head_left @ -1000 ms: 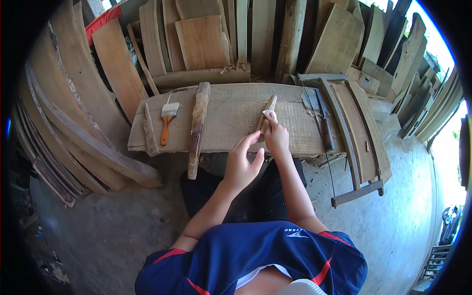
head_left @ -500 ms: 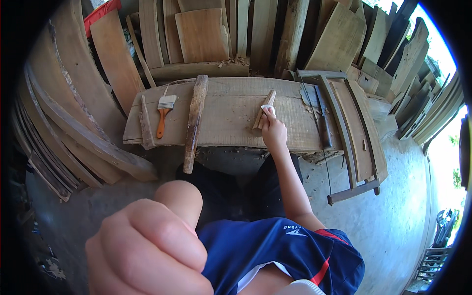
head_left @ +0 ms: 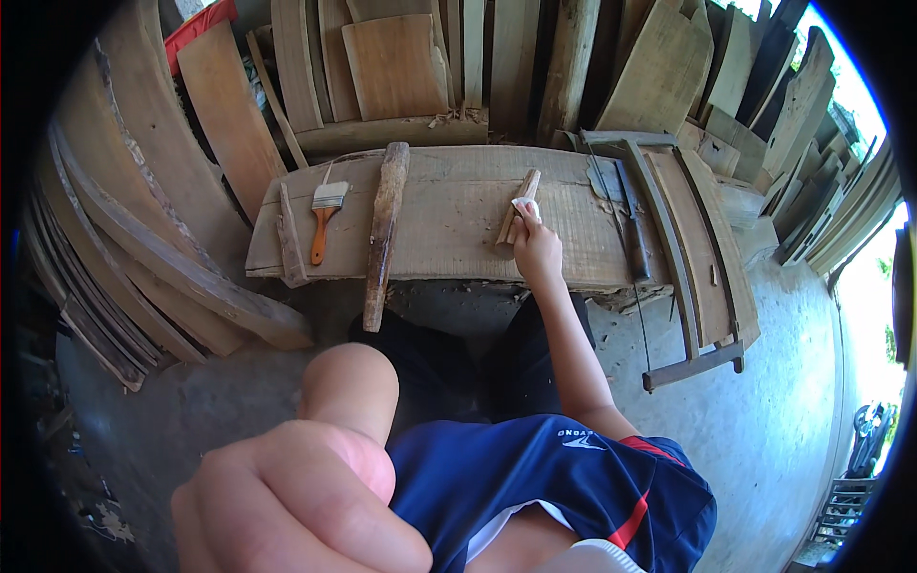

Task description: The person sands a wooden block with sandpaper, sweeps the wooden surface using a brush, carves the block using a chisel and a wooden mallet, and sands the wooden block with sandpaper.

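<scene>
Stick (head_left: 530, 184) points away, slightly rightward.

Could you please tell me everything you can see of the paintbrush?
The brush has pale bristles, a greyish band that looks like metal, and an orange-brown, seemingly wooden handle tapering toward the person. It lies flat on the board, bristles pointing away and slightly right, between a thin strip on its left and a thick stick on its right. Neither the left hand nor the right hand touches it.
</scene>
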Tool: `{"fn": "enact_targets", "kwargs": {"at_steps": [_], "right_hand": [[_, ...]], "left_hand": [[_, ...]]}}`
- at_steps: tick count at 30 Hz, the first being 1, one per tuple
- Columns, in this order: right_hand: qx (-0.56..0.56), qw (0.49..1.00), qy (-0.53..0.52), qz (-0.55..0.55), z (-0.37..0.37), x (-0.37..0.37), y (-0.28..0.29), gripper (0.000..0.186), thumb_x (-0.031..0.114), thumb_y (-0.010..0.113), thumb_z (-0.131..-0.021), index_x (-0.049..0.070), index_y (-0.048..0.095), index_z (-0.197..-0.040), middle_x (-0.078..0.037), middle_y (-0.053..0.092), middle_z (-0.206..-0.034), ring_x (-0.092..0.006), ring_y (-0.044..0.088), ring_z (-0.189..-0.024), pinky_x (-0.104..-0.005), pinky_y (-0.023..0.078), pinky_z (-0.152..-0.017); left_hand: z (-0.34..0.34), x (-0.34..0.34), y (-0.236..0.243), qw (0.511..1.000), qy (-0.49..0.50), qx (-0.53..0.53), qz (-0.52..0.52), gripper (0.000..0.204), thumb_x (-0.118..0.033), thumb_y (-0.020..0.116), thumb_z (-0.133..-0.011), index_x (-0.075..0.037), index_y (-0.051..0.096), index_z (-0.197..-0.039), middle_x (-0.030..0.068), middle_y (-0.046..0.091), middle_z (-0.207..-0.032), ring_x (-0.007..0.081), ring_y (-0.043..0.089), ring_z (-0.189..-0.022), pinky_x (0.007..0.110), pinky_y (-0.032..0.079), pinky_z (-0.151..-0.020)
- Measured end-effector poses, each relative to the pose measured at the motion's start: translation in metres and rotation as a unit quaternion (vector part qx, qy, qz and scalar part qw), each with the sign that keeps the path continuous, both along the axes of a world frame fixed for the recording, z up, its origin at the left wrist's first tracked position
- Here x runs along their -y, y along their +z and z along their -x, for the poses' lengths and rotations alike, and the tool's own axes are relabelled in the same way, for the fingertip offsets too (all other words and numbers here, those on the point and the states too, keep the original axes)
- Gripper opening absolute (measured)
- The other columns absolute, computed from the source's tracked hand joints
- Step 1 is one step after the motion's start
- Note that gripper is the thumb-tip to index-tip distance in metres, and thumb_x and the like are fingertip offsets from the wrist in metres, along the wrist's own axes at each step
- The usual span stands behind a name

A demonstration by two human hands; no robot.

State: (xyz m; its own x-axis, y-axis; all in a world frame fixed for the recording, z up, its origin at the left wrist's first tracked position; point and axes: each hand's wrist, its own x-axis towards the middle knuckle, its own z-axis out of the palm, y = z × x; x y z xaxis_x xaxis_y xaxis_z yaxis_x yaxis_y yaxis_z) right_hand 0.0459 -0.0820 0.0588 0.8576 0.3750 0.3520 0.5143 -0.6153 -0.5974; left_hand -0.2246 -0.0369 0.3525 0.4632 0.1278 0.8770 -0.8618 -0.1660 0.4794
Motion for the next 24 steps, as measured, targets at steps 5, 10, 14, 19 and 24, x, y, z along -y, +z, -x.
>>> {"fn": "enact_targets", "kwargs": {"at_steps": [5, 10, 14, 19, 24], "right_hand": [[-0.01, 1.0, -0.006, 0.004, -0.001, -0.002, 0.0, 0.03, 0.024, 0.048, -0.088, 0.014, 0.059, -0.114, -0.012, 0.059, -0.111, -0.0347, 0.063, -0.082, -0.0421, 0.052, -0.073], [-0.055, 0.998, -0.001, 0.009, 0.004, 0.0, 0.011, 0.03, 0.025, 0.048, -0.088, 0.014, 0.059, -0.114, -0.013, 0.059, -0.111, -0.0349, 0.063, -0.081, -0.0423, 0.051, -0.073], [-0.048, 0.999, 0.004, 0.004, 0.001, 0.001, 0.008, 0.03, 0.025, 0.048, -0.088, 0.014, 0.06, -0.113, -0.014, 0.06, -0.109, -0.0358, 0.063, -0.079, -0.0432, 0.051, -0.071], [-0.019, 0.999, 0.003, -0.033, -0.006, 0.007, 0.0, 0.03, 0.028, 0.048, -0.088, 0.018, 0.06, -0.114, -0.022, 0.062, -0.076, -0.039, 0.061, -0.068, -0.0467, 0.048, -0.063], [-0.027, 0.999, 0.01, -0.041, -0.003, 0.005, -0.001, 0.03, 0.027, 0.049, -0.088, 0.018, 0.06, -0.114, -0.022, 0.062, -0.079, -0.0389, 0.061, -0.07, -0.0465, 0.048, -0.065]], "left_hand": [[-0.021, -0.014, -0.027, 0.985, -0.072, 0.153, 0.021, 0.022, -0.029, 0.059, -0.086, -0.016, 0.057, -0.069, -0.0059, 0.061, -0.067, 0.005, 0.054, -0.069, 0.022, 0.042, -0.063], [-0.09, -0.032, -0.117, 0.973, 0.088, -0.19, 0.099, 0.017, -0.011, 0.048, -0.089, 0.001, 0.059, -0.083, 0.0088, 0.06, -0.072, 0.0152, 0.058, -0.062, 0.026, 0.046, -0.058], [-0.171, -0.059, -0.292, 0.883, 0.319, -0.313, -0.142, 0.066, -0.016, 0.071, -0.069, 0.004, 0.041, -0.124, 0.0235, 0.056, -0.108, 0.0357, 0.057, -0.097, 0.041, 0.047, -0.084], [-0.213, -0.03, -0.316, 0.885, 0.3, -0.328, -0.138, 0.074, -0.018, 0.072, -0.069, 0.003, 0.036, -0.129, 0.0277, 0.053, -0.114, 0.0408, 0.055, -0.101, 0.043, 0.046, -0.083], [-0.237, -0.036, -0.339, 0.875, 0.33, -0.336, -0.113, 0.061, -0.021, 0.066, -0.077, 0.002, 0.04, -0.127, 0.0263, 0.058, -0.103, 0.0394, 0.059, -0.09, 0.043, 0.049, -0.075]]}}
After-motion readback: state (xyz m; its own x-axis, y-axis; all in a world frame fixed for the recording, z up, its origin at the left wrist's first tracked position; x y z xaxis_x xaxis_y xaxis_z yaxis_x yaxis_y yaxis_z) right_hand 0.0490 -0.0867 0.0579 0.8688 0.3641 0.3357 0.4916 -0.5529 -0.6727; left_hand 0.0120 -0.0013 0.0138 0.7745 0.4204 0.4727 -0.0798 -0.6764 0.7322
